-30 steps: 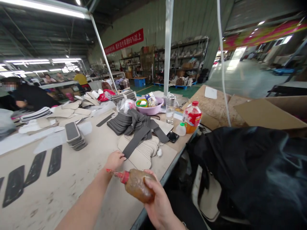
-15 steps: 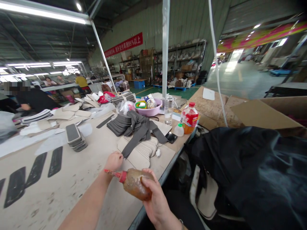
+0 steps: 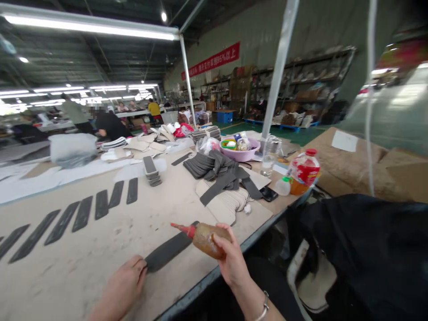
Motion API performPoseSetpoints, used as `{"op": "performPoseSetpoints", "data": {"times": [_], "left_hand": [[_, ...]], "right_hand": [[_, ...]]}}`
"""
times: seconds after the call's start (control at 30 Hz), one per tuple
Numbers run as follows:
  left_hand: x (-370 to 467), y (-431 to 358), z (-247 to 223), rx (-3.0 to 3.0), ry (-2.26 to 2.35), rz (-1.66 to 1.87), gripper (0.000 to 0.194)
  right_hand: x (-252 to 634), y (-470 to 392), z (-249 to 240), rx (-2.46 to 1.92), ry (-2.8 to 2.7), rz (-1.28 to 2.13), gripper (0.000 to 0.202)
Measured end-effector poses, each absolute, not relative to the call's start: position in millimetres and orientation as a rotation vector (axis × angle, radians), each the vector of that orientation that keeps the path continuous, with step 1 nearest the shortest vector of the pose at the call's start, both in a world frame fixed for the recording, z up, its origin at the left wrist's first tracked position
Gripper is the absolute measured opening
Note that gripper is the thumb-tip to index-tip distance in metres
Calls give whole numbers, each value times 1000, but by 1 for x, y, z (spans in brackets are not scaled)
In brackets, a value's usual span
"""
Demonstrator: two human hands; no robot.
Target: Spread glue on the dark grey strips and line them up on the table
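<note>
My right hand [image 3: 232, 256] is wrapped round a brown squeeze bottle [image 3: 210, 240] with a red nozzle, which tilts over the table and points left. Between the fingers of my left hand [image 3: 129, 278] is the near end of a dark grey strip [image 3: 170, 249], and the bottle hides a little of its far end. Beyond my hands lies a pile of grey strips [image 3: 220, 174], partly on a stack of beige shaped pieces [image 3: 230, 203]. Several dark strips with a shiny surface [image 3: 83, 214] lie spaced out in a row on the left of the table.
A small stack of grey-topped pieces [image 3: 152, 171] stands behind the row. At the back right are a lilac basin [image 3: 242, 154], a glass jar [image 3: 268, 162], a phone [image 3: 268, 194] and a red-labelled bottle [image 3: 304, 171]. Black cloth [image 3: 368, 249] hangs right of the table edge. Other people sit farther off.
My left hand has drawn a grey strip from the pile toward me and to the left. The bottle stays in my right hand. The view has swung left.
</note>
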State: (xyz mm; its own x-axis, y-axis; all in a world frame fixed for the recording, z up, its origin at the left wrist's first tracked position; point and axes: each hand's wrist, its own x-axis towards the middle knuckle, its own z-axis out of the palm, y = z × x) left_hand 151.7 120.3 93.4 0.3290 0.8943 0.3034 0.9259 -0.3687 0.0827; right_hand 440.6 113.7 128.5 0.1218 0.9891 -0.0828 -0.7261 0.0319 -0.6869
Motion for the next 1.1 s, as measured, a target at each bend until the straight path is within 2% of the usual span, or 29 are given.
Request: {"op": "performPoseSetpoints", "data": {"times": [0.13, 0.43, 0.77, 0.97, 1.1], "left_hand": [[136, 78, 72, -2396, -1861, -530, 32], [131, 56, 59, -2343, -1844, -832, 23], [135, 47, 62, -2239, -1755, -981, 19], [133, 50, 57, -2351, -1631, -925, 18], [131, 48, 53, -2123, -1687, -1147, 14]], "right_hand": [[424, 108, 120, -844, -663, 1341, 45], [377, 87, 106, -982, -1104, 1180, 38], [384, 93, 101, -1069, -1139, 1075, 41], [390, 93, 100, -1086, -1157, 978, 42], [386, 92, 100, -1109, -1230, 957, 39]]}}
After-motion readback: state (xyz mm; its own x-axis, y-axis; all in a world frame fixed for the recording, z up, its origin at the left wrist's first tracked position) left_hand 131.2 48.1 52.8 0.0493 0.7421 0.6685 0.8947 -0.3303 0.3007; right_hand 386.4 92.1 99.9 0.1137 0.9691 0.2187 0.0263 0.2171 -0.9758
